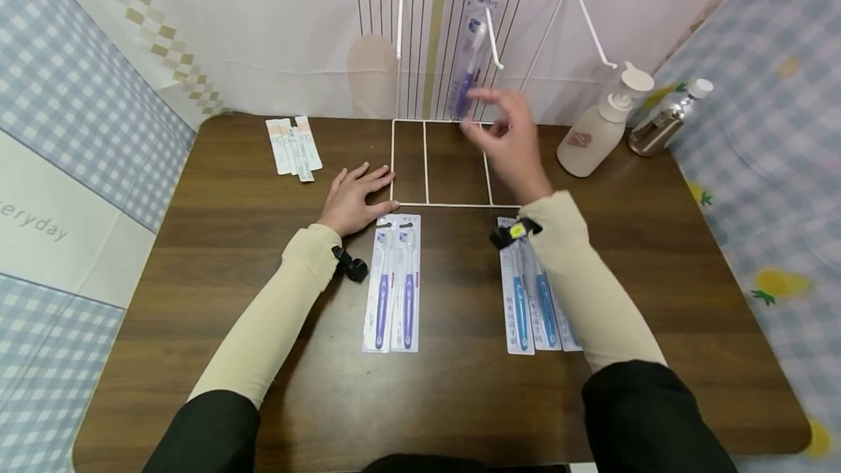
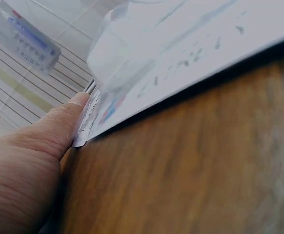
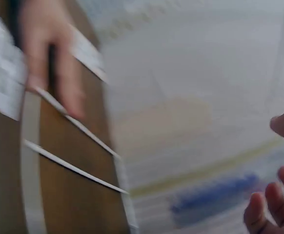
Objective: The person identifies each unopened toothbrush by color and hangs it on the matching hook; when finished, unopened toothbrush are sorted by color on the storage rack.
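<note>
A white wire rack (image 1: 425, 166) stands at the back of the table, with upright hooks. Packaged purple toothbrushes (image 1: 465, 86) hang one behind another on its middle hook (image 1: 493, 42). Just in front of their lower end is my right hand (image 1: 511, 141), thumb and fingers parted around nothing. My left hand (image 1: 353, 199) lies with fingers spread at the rack's left side. Its thumb (image 2: 59, 122) touches the rack's front corner, right by the top of a toothbrush pack (image 2: 147, 92). Two purple toothbrush packs (image 1: 382, 290) lie side by side below that hand.
Blue toothbrush packs (image 1: 519, 305) lie partly under the right forearm. Small white-and-orange packets (image 1: 292, 148) sit at the back left. A pump bottle (image 1: 591, 137) and a silver bottle (image 1: 663, 122) stand at the back right. A white hook (image 1: 591, 24) rises right of the hanging packs.
</note>
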`<state>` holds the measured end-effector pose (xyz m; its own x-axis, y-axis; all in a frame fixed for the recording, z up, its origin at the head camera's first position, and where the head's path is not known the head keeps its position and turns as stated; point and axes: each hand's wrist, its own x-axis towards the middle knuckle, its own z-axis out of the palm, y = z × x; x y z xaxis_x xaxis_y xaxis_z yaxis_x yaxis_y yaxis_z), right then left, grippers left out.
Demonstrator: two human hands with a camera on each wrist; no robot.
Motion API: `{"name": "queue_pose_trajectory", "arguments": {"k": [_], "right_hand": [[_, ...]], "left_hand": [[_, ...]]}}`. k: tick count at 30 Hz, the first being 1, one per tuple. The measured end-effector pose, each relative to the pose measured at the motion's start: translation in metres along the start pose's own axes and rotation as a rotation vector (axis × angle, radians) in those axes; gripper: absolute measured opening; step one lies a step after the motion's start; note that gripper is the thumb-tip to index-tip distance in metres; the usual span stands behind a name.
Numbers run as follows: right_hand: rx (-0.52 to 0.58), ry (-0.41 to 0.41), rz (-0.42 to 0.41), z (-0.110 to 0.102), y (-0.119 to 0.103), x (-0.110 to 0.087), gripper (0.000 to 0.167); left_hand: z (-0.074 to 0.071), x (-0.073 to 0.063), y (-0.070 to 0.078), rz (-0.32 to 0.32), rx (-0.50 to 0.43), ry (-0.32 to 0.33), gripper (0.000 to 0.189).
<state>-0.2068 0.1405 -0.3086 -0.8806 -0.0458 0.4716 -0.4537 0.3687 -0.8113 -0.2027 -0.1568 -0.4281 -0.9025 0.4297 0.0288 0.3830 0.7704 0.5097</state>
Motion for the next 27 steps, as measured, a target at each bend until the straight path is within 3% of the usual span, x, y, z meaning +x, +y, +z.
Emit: {"name": "queue_pose_trajectory", "arguments": {"k": [6,11,16,20,27], "right_hand": [[-0.14,-0.299,0.034,0.033,0.007,-0.068,0.037],[-0.262,-0.457,0.112,0.053,0.008,-0.101,0.04],[-0.349,-0.533,0.179,0.065,0.013,-0.119,0.048],[-0.414,-0.549,0.188,0.074,0.016,-0.128,0.056],[-0.317,-0.522,0.182,0.071,0.018,-0.138,0.042]], "left_hand": [[0.001,0.001,0.0,-0.004,0.004,0.002,0.07],[-0.004,0.007,0.001,0.007,0.018,0.002,0.071],[-0.005,0.009,0.002,0.008,0.02,0.001,0.071],[-0.004,0.006,0.001,-0.002,0.017,-0.003,0.072],[0.0,0.003,0.001,-0.011,0.011,-0.013,0.073]]}}
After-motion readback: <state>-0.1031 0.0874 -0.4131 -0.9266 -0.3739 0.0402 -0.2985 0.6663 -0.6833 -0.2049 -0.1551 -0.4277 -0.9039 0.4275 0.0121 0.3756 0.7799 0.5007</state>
